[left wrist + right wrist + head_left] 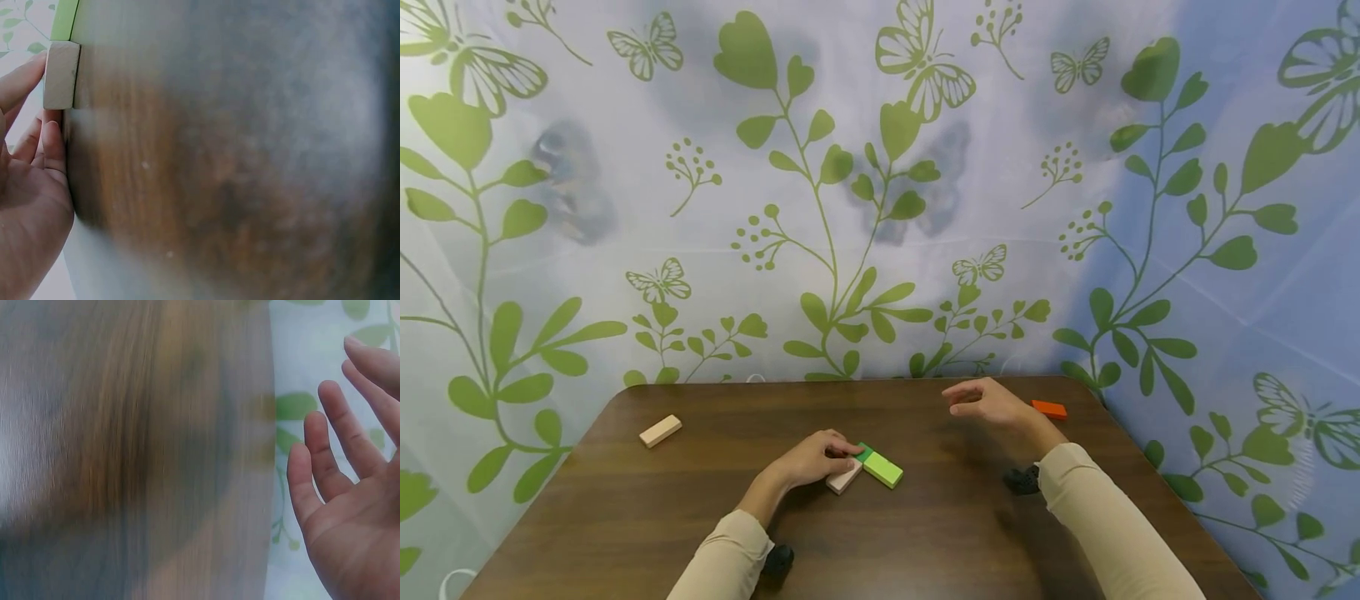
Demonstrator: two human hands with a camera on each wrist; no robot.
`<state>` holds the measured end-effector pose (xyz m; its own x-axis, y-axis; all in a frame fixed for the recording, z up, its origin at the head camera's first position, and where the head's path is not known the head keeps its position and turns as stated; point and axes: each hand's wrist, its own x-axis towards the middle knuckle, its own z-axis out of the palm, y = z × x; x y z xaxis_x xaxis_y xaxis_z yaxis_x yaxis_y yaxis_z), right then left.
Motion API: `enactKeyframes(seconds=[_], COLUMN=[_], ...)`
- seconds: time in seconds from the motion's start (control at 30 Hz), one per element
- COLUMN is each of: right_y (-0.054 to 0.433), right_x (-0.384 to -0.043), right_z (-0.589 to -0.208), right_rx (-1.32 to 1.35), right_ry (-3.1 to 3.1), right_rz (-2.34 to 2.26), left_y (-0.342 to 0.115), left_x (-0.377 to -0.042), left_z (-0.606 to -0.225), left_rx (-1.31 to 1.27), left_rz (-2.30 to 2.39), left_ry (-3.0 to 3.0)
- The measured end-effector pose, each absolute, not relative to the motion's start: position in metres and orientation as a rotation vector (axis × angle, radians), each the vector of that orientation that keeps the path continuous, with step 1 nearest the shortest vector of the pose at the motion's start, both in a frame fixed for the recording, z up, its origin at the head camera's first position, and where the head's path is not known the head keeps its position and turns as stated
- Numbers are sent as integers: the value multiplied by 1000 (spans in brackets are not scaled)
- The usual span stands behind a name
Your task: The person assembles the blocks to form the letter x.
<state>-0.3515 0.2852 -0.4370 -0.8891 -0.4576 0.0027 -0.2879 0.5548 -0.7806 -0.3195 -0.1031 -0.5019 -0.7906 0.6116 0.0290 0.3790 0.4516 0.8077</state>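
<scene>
My left hand (812, 458) is at a small group of blocks near the middle of the table, its thumb and fingers at a pale pinkish wooden block (844, 478). One finger reaches over the dark green block (862, 452), which it partly hides. A lime green block (883, 469) lies against these two. In the left wrist view, fingertips meet the wooden block (61, 78), and the lime block (64, 19) shows past it. Raised above the table on the right, my right hand (992, 405) holds nothing; its fingers are spread and slightly bent in the right wrist view.
A light wooden block (660, 432) lies at the far left of the brown table (940, 542). Toward the far right corner, an orange block (1049, 409) lies beyond my right wrist. A leaf-and-butterfly patterned curtain (850, 250) hangs behind the table's far edge.
</scene>
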Motion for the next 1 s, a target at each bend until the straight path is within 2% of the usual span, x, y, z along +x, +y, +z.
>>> enactKeyframes(seconds=[0.5,1.0], right_y=[353,399], right_x=[-358,-350], right_z=[-431,-462], right_rx=[-495,-201], right_ry=[2739,3019], right_rz=[-1184,-1231], left_y=[-103,-104], left_x=[-316,-319], left_z=[-500,-502], left_rx=[863,817], left_rz=[1300,1299], left_ry=[2413,2396])
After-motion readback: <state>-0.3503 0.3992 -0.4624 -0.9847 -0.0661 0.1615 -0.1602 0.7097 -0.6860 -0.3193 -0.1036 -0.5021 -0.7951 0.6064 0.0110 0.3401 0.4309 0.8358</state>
